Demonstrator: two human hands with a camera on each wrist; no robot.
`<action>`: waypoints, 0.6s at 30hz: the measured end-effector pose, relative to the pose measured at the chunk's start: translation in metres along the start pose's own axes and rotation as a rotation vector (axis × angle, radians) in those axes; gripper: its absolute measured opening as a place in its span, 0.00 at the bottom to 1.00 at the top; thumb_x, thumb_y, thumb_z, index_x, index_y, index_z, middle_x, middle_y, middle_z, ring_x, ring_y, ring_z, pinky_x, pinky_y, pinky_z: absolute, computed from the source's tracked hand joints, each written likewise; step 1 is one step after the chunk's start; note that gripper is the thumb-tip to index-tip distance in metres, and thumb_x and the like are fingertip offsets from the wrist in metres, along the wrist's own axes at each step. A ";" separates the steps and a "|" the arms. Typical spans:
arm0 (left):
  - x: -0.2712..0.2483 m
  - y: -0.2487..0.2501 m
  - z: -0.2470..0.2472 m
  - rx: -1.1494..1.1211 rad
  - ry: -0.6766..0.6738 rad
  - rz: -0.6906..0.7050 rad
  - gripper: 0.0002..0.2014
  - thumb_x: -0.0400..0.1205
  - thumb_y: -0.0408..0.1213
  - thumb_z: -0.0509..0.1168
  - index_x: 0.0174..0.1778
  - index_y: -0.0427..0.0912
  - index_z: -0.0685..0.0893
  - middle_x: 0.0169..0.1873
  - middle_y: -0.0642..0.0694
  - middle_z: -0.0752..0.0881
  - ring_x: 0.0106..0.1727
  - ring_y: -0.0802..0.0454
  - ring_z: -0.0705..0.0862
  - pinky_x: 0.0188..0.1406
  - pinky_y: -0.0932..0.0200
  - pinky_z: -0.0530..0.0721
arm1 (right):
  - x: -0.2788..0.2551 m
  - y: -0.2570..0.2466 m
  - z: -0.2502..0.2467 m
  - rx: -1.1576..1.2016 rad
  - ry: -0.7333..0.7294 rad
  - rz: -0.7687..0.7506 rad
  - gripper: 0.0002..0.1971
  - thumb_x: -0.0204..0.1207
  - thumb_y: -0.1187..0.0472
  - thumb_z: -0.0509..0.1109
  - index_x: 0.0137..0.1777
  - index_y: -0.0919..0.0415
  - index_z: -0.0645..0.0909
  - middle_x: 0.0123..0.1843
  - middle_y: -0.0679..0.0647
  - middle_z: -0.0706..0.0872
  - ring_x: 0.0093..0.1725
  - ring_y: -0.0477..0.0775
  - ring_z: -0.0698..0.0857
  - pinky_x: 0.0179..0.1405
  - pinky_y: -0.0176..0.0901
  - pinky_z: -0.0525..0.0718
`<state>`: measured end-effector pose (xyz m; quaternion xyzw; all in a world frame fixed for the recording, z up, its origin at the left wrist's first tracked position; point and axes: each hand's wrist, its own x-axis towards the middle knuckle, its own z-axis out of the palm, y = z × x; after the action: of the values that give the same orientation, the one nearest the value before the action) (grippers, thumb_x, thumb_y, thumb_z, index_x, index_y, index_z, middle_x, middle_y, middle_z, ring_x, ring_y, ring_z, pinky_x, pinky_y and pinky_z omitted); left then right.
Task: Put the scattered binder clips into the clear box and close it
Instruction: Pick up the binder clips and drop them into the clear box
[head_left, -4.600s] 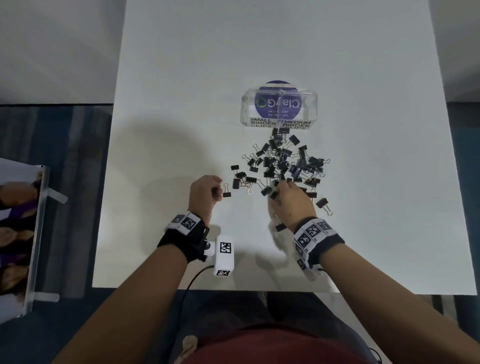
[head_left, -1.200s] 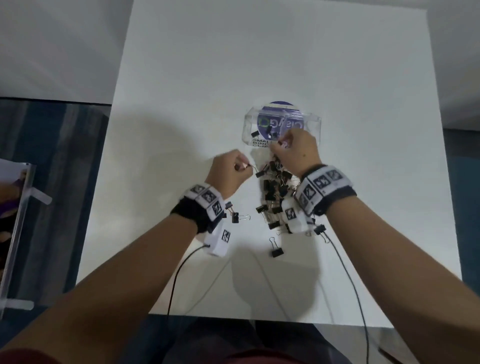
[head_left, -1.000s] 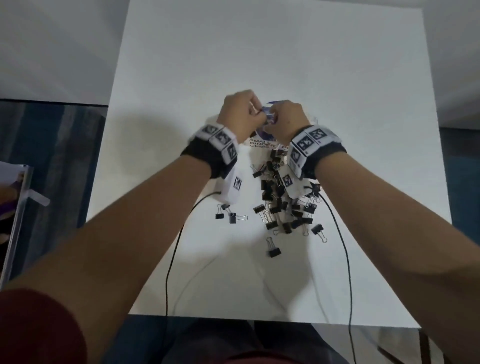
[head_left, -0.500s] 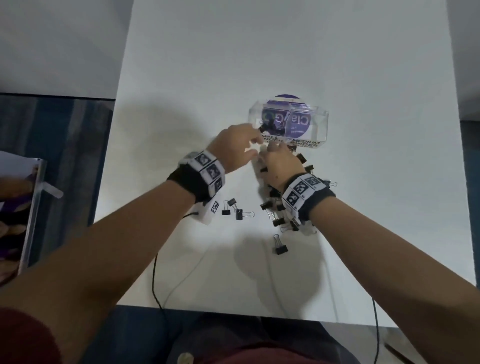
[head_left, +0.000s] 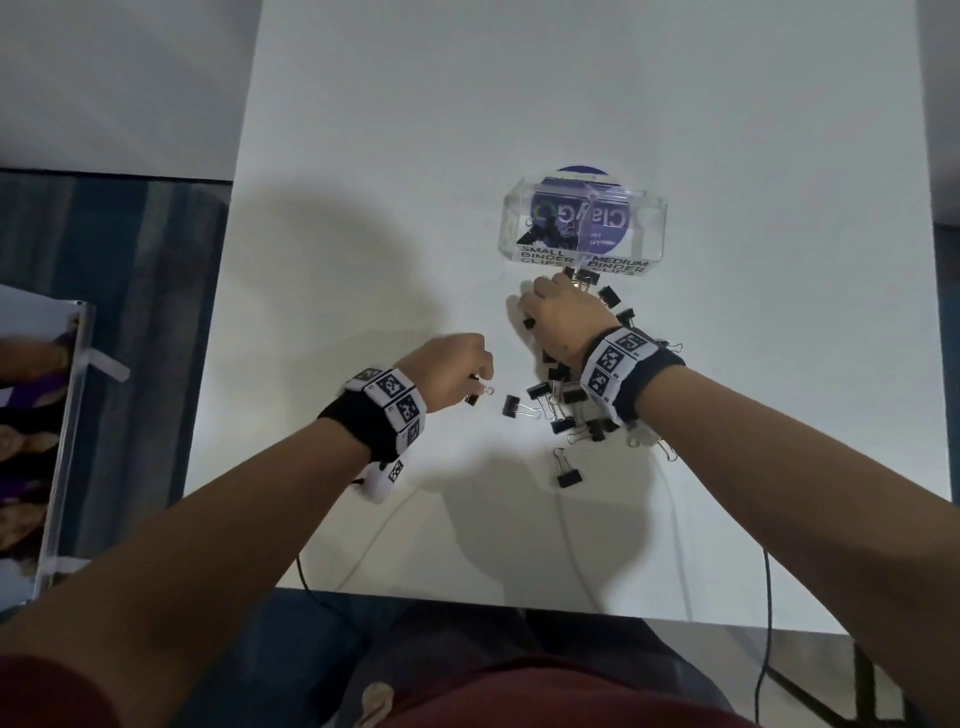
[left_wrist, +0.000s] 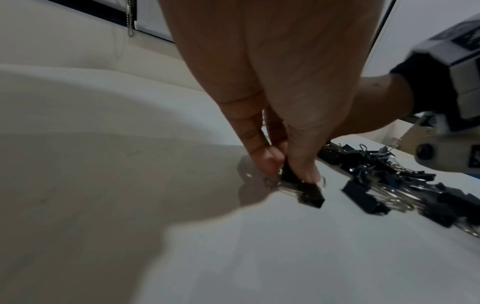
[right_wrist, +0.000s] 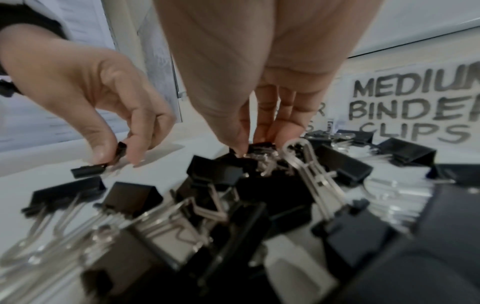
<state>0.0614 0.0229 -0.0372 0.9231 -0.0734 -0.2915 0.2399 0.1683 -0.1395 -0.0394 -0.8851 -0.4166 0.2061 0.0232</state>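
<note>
White tabletop (head_left: 363, 156) is filling most of the view, with a person standing at its near edge and both forearms reaching out over it.

Half a second ago both hands were up at the clear box (head_left: 584, 223); now they are coming back down to the clips. That suggests a handful has just been dropped in and the next round of picking is beginning. Far more clips were lying about a few seconds earlier, so the job looks well under way, though not near its end.

One box is standing open at the far side of the heap, with a few dark clips showing in its left compartment.

The left hand (head_left: 449, 371) is pinching one small clip (left_wrist: 291, 174) between thumb and forefinger, right at the table surface. A second small clip (left_wrist: 310, 197) is lying against those fingertips.

The right hand (head_left: 563, 317) is hovering over the heap (head_left: 576, 400), just in front of the box, its fingertips (right_wrist: 240, 144) closing narrowly on a clip (right_wrist: 262, 147) at the top of the pile.

Counting loose clips from above, roughly fifteen to twenty are showing, but the right wrist is hiding part of the heap, so an exact number cannot be given. One clip (head_left: 566, 470) is sitting alone nearest the person, and another (head_left: 517, 408) is lying between the two hands.
</note>
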 end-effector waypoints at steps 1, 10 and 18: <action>-0.001 0.000 -0.001 -0.025 0.024 -0.010 0.06 0.79 0.35 0.67 0.48 0.38 0.86 0.48 0.41 0.81 0.41 0.48 0.78 0.48 0.55 0.77 | 0.000 0.001 0.001 0.018 0.014 -0.012 0.14 0.72 0.70 0.62 0.58 0.70 0.76 0.58 0.65 0.77 0.60 0.66 0.74 0.51 0.60 0.82; -0.015 -0.014 0.016 -0.973 0.518 -0.326 0.13 0.78 0.23 0.58 0.38 0.48 0.71 0.32 0.42 0.85 0.28 0.56 0.79 0.28 0.66 0.75 | -0.016 0.019 -0.017 1.350 0.358 0.501 0.03 0.73 0.71 0.67 0.39 0.68 0.80 0.45 0.58 0.88 0.39 0.53 0.87 0.38 0.44 0.88; -0.028 0.005 0.026 -0.388 0.286 -0.231 0.07 0.79 0.39 0.67 0.50 0.42 0.78 0.33 0.57 0.75 0.34 0.59 0.74 0.42 0.60 0.70 | -0.024 0.037 -0.034 1.942 0.298 0.520 0.12 0.72 0.75 0.52 0.38 0.67 0.76 0.33 0.59 0.83 0.29 0.53 0.79 0.24 0.40 0.78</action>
<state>0.0237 0.0157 -0.0387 0.8940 0.1242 -0.1921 0.3854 0.1948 -0.1773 -0.0080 -0.5637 0.1435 0.3418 0.7381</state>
